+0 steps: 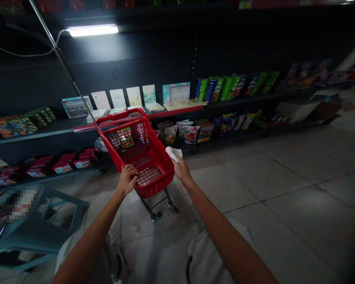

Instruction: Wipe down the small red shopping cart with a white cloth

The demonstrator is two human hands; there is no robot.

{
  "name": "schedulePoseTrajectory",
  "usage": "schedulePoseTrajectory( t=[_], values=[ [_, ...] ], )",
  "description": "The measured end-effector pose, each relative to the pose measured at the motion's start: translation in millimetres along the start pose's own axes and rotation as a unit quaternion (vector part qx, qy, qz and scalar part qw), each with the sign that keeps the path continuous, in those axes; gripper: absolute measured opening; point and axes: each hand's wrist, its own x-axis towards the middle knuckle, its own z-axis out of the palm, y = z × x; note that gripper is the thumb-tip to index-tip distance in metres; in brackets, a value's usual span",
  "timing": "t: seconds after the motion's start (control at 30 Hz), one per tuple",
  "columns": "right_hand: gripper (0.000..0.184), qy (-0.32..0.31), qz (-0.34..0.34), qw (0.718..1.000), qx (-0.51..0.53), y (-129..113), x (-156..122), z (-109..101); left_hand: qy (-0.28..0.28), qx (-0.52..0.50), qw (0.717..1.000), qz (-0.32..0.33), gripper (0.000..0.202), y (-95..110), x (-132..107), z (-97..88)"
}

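A small red shopping trolley (154,163) stands on the tiled floor in front of me, its basket tipped toward me and its wheels (162,211) below. My left hand (127,178) is closed on the near left rim of the basket. My right hand (181,170) is closed on a white cloth (173,153) and rests against the right rim. The red handle (121,115) is at the far end. My knees in light trousers show at the bottom.
Dark store shelves (177,108) run across the back with notebooks, green packets and snack bags. A grey-blue plastic chair (44,225) stands at the left. A metal pole (62,63) slants up from the trolley. Cardboard boxes (310,108) lie at the far right.
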Motion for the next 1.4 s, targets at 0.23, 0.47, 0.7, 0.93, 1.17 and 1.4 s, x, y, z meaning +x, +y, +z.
schedulePoseTrajectory(
  t=[0.23, 0.47, 0.7, 0.93, 1.17, 1.4],
  values=[
    [0.081, -0.173, -0.179, 0.904, -0.346, -19.2, -29.9, 4.5, 0.018, -0.073, 0.997, 0.024, 0.014, -4.5, -13.1, -17.3],
    [0.076, -0.197, -0.144, 0.921, -0.303, -17.5, -13.9, 2.0, 0.017, -0.121, 0.992, 0.011, 0.016, -10.8, -27.6, -29.2],
    [0.07, -0.211, -0.099, 0.933, -0.273, -8.5, -7.5, 3.3, -0.007, -0.139, 0.988, 0.061, 0.013, -20.1, -37.8, -46.1],
    [0.075, -0.21, -0.11, 0.93, -0.282, -9.2, -7.2, 15.2, -0.022, -0.156, 0.985, 0.067, 0.01, -13.8, -45.5, -59.1],
    [0.068, -0.189, -0.12, 0.939, -0.259, -7.7, -2.1, 21.9, -0.021, -0.165, 0.984, 0.058, 0.008, -12.8, -58.5, -61.1],
    [0.065, -0.169, -0.14, 0.943, -0.251, -3.1, 3.2, 28.1, -0.034, -0.18, 0.982, 0.049, 0.009, -13.4, -71.4, -68.7]
  ],
)
